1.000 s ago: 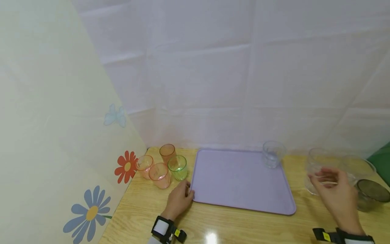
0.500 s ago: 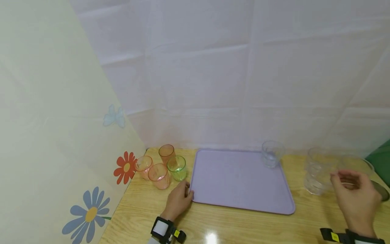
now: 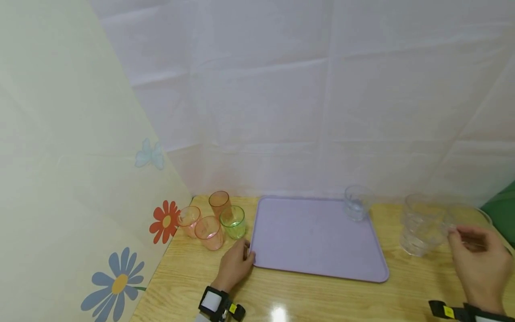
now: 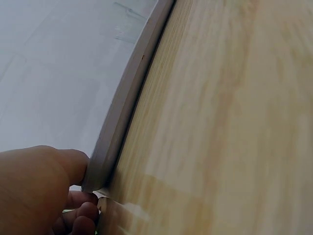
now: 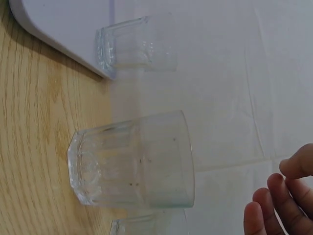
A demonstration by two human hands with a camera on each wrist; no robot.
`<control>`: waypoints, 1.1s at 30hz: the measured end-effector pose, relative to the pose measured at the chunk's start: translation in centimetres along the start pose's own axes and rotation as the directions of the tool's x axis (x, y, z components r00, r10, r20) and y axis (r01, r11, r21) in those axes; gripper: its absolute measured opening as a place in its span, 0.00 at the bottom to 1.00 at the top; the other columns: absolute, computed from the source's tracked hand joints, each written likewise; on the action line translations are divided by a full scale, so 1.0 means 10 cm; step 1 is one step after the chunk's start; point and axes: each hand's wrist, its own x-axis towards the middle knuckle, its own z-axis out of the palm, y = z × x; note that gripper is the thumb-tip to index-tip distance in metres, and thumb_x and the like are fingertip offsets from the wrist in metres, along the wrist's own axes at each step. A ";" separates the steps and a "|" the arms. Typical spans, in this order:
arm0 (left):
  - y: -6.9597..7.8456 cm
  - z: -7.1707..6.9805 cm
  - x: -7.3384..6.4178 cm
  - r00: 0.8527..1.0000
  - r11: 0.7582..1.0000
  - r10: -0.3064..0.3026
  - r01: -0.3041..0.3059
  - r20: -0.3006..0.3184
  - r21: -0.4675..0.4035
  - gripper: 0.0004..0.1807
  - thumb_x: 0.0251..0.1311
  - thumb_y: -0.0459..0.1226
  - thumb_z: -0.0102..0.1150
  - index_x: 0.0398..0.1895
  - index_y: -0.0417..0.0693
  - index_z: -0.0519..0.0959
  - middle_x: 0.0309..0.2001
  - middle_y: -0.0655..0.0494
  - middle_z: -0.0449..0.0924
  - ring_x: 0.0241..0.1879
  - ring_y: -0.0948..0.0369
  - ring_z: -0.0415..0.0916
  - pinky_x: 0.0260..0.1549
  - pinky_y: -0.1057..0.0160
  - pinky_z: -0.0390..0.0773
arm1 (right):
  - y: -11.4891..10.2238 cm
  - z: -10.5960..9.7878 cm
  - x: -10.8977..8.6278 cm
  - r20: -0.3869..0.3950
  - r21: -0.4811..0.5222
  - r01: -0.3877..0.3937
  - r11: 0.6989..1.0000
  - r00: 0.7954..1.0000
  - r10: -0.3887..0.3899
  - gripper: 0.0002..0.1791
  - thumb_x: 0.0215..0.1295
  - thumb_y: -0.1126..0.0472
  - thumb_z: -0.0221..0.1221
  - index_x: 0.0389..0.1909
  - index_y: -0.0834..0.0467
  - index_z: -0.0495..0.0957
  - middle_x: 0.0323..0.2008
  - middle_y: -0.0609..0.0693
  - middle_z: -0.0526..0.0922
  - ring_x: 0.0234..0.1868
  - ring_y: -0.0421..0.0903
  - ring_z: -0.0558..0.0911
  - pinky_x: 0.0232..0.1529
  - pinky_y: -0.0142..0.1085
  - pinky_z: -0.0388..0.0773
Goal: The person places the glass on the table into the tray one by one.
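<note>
My left hand [image 3: 235,261] grips the near left corner of a lilac tray [image 3: 314,237]; in the left wrist view the thumb lies against its edge, with curled fingers [image 4: 80,215] underneath. A clear drinking glass [image 3: 357,205] stands upright at the tray's back right corner. Right of the tray, another clear glass [image 3: 414,241] stands on the table, overlapping other clear glassware behind it. My right hand [image 3: 480,259] hovers beside these glasses, fingers loosely bent. The right wrist view shows nothing between its fingertips [image 5: 253,218], apart from the clear glass [image 5: 137,164].
Left of the tray, a cluster of coloured tumblers includes a green one [image 3: 233,223], a pink one [image 3: 210,235] and an amber one [image 3: 219,203]. A white sheet [image 3: 281,112] hangs behind the wooden table [image 3: 322,299]. Something green [image 3: 500,210] shows at the far right.
My right hand has moved right, away from the front clear glass, and now covers where the dark smoky glass showed. The left hand and tray keep their places.
</note>
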 end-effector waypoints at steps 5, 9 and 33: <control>0.01 0.00 0.00 1.000 1.000 -0.003 0.003 -0.003 0.000 0.11 0.59 0.45 0.60 0.40 0.53 0.72 0.22 0.65 0.66 0.19 0.66 0.64 0.16 0.67 0.62 | 0.05 -0.04 0.03 0.011 0.009 -0.100 0.995 0.995 0.099 0.15 0.65 0.58 0.54 0.51 0.58 0.75 0.36 0.24 0.62 0.33 0.15 0.60 0.40 0.20 0.62; 0.01 0.00 0.00 1.000 1.000 0.001 -0.001 0.000 -0.002 0.11 0.60 0.45 0.60 0.40 0.53 0.72 0.23 0.65 0.66 0.19 0.66 0.64 0.16 0.67 0.63 | 0.06 -0.06 0.05 0.020 -0.018 -0.182 0.983 0.983 0.182 0.21 0.67 0.55 0.52 0.60 0.54 0.71 0.44 0.29 0.65 0.43 0.24 0.65 0.54 0.31 0.63; 0.01 0.00 0.00 1.000 1.000 0.004 -0.004 -0.015 -0.001 0.10 0.58 0.45 0.60 0.39 0.53 0.73 0.21 0.66 0.66 0.18 0.67 0.64 0.16 0.67 0.63 | 0.32 -0.09 0.12 -0.023 -0.138 -0.254 0.957 0.967 0.253 0.41 0.61 0.44 0.59 0.71 0.55 0.55 0.68 0.59 0.59 0.68 0.59 0.58 0.67 0.58 0.51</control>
